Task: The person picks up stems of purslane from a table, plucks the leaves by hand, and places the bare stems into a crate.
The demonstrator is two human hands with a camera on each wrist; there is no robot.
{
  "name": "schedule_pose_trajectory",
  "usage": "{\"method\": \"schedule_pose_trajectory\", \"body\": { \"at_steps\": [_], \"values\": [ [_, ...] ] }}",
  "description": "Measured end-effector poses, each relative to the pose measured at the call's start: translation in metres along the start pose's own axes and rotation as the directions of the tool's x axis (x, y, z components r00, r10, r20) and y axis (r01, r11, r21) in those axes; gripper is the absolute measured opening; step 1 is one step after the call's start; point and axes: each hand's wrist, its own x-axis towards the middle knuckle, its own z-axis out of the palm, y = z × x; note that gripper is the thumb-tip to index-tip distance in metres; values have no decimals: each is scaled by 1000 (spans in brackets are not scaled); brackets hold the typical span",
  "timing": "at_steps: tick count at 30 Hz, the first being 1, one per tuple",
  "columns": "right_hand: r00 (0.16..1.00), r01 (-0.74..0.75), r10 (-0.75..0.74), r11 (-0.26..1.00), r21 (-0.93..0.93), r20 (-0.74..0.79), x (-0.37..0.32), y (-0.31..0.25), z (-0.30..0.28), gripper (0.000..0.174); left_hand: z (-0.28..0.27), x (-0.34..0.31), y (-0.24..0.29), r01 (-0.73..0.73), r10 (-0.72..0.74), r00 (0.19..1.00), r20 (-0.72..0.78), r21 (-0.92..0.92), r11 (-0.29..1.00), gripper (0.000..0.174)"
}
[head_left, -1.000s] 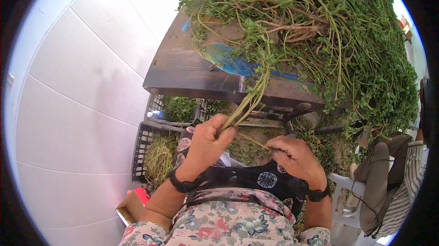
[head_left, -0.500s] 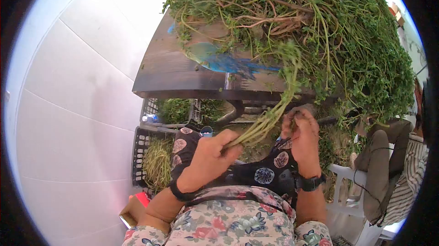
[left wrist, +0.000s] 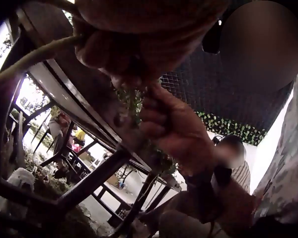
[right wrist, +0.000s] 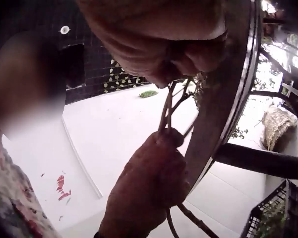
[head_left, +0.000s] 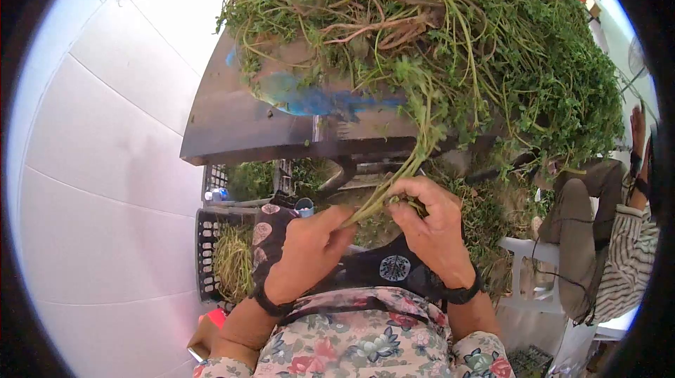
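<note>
A small bunch of leafy green stems (head_left: 376, 197) stretches between the hands, its leafy tops lying toward the table edge. My left hand (head_left: 313, 248) grips the lower stems, and stem ends stick out below that fist in the right wrist view. Farther up the bunch, my right hand (head_left: 434, 230) pinches stems between thumb and curled fingers. In the right wrist view a short length of bare stems (right wrist: 169, 109) spans the gap between the two hands. Beyond them, a large heap of the same leafy plants (head_left: 492, 47) covers much of the dark wooden table (head_left: 239, 125).
Below left stands a black crate (head_left: 206, 251) with cut stems inside. A small blue cup (head_left: 304, 206) is near the knee, and a cardboard box (head_left: 204, 336) sits at lower left. Another person in a striped sleeve (head_left: 622, 265) sits at the right beside a white chair (head_left: 524, 272).
My right hand has gone from apart, turned upward, to pinching the bunch beside my left hand. The bunch swung right, then back slightly left. The head view has shifted, moving the table leftward.
</note>
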Motion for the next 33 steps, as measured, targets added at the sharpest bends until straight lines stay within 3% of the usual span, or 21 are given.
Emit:
{"method": "schedule_pose_trajectory", "body": {
  "at_steps": [3, 6, 9, 12, 13, 16, 18, 20, 23, 26, 27, 30, 31, 33],
  "values": [
    [978, -197, 195, 980, -14, -71, -5, 13, 3, 17, -2, 2, 4, 44, -39, 998, 51, -107, 993, 20],
    [905, -277, 389, 847, 453, -174, 0, 36, -24, 15, -3, 1, 3, 78, -74, 997, 31, -141, 987, 19],
    [822, -229, 561, 481, 846, -97, 6, 21, -39, 16, -5, 3, -1, 81, -79, 997, 22, -143, 986, 19],
    [856, -400, 488, 414, 818, 172, -3, 21, -32, 15, 2, 5, -3, 68, -70, 998, -2, -193, 979, 17],
    [874, -420, 425, 421, 804, 234, -6, 26, -28, 17, 4, 5, -4, 77, -74, 997, 20, -201, 977, 17],
    [835, -532, 490, 599, 598, 251, -6, 16, -15, 21, 7, 4, -5, 85, -73, 995, 68, -200, 976, 16],
    [902, -425, 405, 775, 468, 149, -6, 22, -6, 23, 7, 3, -6, 62, -48, 995, 84, -181, 982, 15],
    [944, -331, 313, 911, 247, 109, -5, 24, -7, 20, 4, 3, -3, 173, -151, 983, 103, -268, 948, 13],
    [949, -189, 204, 979, -81, 242, -5, 15, -13, 16, 2, 5, -7, 210, -179, 977, 113, -398, 893, 12],
    [927, -375, 365, 896, 236, 88, -14, 28, -7, 10, 3, 5, -14, 176, -134, 983, 123, -448, 876, 23],
    [896, -394, 439, 725, 565, 62, -11, 30, -11, 12, 3, 4, -15, 168, -120, 984, 133, -452, 876, 26],
    [883, -381, 467, 659, 648, 45, 0, 21, -22, 14, -3, 4, -10, 230, -146, 966, 215, -445, 866, 29],
    [919, -338, 391, 734, 588, 40, -1, 23, -21, 21, -3, 5, -11, 197, -115, 970, 213, -417, 887, 28],
    [924, -368, 376, 824, 431, 72, -1, 22, -12, 29, -2, 5, -13, 128, -53, 976, 210, -362, 923, 28]
  ]
}}
